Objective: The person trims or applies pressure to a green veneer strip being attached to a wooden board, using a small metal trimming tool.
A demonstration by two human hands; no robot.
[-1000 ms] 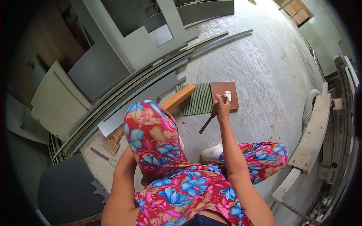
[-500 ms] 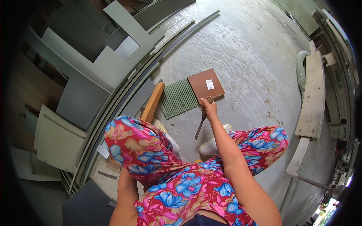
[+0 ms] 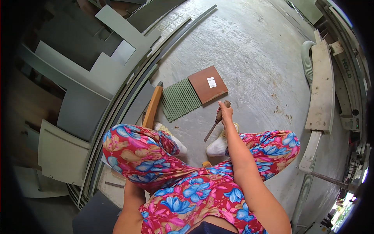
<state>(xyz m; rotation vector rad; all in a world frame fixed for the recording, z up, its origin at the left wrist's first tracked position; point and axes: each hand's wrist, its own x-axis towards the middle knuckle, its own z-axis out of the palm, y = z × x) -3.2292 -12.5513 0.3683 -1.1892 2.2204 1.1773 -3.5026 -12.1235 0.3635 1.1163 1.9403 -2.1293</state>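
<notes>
My right hand (image 3: 227, 113) is closed around the wooden handle of a chisel (image 3: 211, 132), whose narrow metal blade points down toward the floor between my feet. Just beyond the hand lies a brown square board (image 3: 206, 86) with a white label. A green ridged panel (image 3: 180, 100) adjoins its left side. To the left of that panel is a wooden bar (image 3: 153, 106) with a dark end. My left arm reaches down beside my left thigh, and the thigh hides the hand.
Grey sheets and panels (image 3: 83, 113) are stacked at left, with long strips (image 3: 187, 33) along the floor beside them. On the right stand a long pale beam (image 3: 321, 85), a ribbed hose (image 3: 307, 66) and machinery. A small yellowish piece (image 3: 206, 164) lies between my feet.
My right hand and the chisel have moved slightly right, away from the brown board's edge. The whole view has shifted a little. The board and green panel still lie together.
</notes>
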